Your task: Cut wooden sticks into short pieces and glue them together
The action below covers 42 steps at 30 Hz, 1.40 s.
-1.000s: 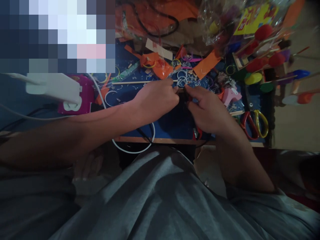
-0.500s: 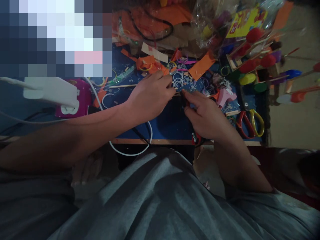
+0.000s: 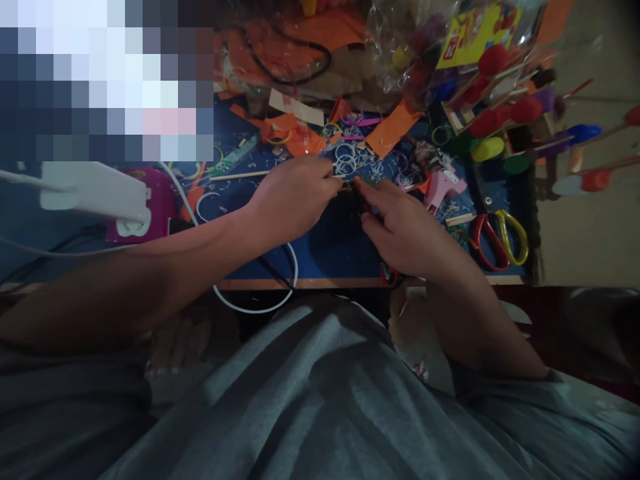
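Note:
My left hand (image 3: pixel 293 200) is closed in a pinch on a thin wooden stick (image 3: pixel 240 176) that runs leftward over the blue board (image 3: pixel 345 250). My right hand (image 3: pixel 400 227) is wrapped round a dark tool with a red handle end (image 3: pixel 388 274) showing below my palm, its tip meeting the stick's end by my left fingertips. The contact point is dim and partly hidden. Small white and coloured rings (image 3: pixel 346 160) lie just beyond my fingers.
Red-and-yellow scissors (image 3: pixel 500 238) and a pink tool (image 3: pixel 443 189) lie to the right. Orange paper scraps (image 3: pixel 393 129), a rack of coloured sticks (image 3: pixel 505 113), a white power adapter (image 3: pixel 95 192) on a magenta object, and a white cable loop (image 3: pixel 255 308) surround the board.
Both hands stay together at the stick's end with little change; the view has shifted slightly, so everything sits a bit further left in the frame.

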### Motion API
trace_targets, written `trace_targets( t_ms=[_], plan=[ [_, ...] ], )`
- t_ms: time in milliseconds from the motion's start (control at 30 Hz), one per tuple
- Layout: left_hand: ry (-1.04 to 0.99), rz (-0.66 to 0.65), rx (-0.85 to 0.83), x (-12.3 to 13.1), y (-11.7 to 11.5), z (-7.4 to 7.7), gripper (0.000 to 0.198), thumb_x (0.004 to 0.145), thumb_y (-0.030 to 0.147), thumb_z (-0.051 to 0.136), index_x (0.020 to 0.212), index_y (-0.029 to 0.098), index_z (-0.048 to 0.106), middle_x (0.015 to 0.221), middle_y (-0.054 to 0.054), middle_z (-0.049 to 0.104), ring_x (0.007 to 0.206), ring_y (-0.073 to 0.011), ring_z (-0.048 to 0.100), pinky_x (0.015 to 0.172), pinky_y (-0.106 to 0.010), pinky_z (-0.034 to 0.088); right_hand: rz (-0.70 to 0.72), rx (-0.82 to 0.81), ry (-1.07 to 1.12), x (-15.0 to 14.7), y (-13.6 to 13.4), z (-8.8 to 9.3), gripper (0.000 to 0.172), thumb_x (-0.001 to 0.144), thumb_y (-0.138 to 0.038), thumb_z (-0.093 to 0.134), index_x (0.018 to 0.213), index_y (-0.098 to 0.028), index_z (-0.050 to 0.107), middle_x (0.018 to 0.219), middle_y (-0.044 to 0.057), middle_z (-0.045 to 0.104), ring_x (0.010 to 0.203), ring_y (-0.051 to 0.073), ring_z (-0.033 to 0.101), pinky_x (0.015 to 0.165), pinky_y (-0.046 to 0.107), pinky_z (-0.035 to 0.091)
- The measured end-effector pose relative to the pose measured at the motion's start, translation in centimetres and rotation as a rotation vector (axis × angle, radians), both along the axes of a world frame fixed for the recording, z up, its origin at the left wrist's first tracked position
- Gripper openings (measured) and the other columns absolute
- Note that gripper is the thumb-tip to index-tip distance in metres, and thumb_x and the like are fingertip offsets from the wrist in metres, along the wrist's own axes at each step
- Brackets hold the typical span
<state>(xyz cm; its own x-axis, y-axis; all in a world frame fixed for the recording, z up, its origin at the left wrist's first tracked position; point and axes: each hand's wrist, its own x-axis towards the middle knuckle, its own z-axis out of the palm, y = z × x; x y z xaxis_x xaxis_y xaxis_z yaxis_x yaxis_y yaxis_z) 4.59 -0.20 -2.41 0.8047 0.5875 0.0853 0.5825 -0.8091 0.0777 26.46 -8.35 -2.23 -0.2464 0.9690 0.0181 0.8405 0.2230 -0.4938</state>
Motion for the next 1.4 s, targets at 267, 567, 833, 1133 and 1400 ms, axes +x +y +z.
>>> trace_targets(
  t_ms=[267,567,833,1133,1400],
  plan=[
    [-0.069,-0.027,-0.026,0.1,0.2,-0.9,0.036,0.114,0.015,0.047,0.117,0.014,0.083,0.111,-0.012,0.08,0.104,-0.0276,0.078,0.085,-0.038,0.058,0.045,-0.019,-0.061,0.3,0.1,0.6,0.061,0.105,-0.02,0.046,0.162,-0.013,0.066,0.134,0.023,0.076,0.12,0.04,0.075,0.108,0.061,0.062],
    [-0.046,-0.03,-0.033,0.4,-0.1,-0.5,0.038,0.114,0.015,0.045,0.118,0.017,0.083,0.107,-0.011,0.078,0.098,-0.0257,0.076,0.077,-0.037,0.053,0.05,0.02,-0.085,0.3,-0.6,1.0,0.062,0.106,-0.018,0.046,0.166,-0.015,0.062,0.146,0.023,0.075,0.128,0.04,0.078,0.11,0.062,0.064],
    [0.021,-0.039,-0.04,0.5,0.2,-0.1,0.034,0.108,0.009,0.048,0.107,0.017,0.081,0.107,-0.012,0.076,0.101,-0.0267,0.075,0.079,-0.038,0.053,-0.059,0.092,-0.067,-0.6,-1.5,1.0,0.052,0.101,-0.015,0.051,0.148,-0.02,0.071,0.136,0.017,0.08,0.116,0.038,0.08,0.104,0.058,0.064],
    [0.037,-0.051,-0.01,1.1,0.3,-0.4,0.039,0.11,0.009,0.045,0.105,0.015,0.083,0.098,-0.012,0.074,0.096,-0.0286,0.076,0.073,-0.04,0.047,-0.023,0.131,-0.091,-0.5,-1.1,0.7,0.052,0.1,-0.012,0.053,0.147,-0.017,0.074,0.13,0.018,0.081,0.111,0.036,0.08,0.101,0.053,0.066],
    [-0.019,-0.075,-0.002,0.8,0.4,-0.8,0.036,0.107,0.007,0.047,0.101,0.015,0.082,0.094,-0.011,0.073,0.095,-0.0279,0.075,0.073,-0.039,0.047,-0.038,0.143,-0.114,-0.9,-1.3,0.6,0.047,0.101,-0.012,0.053,0.141,-0.014,0.078,0.126,0.018,0.082,0.106,0.035,0.08,0.096,0.05,0.066]
  ],
)
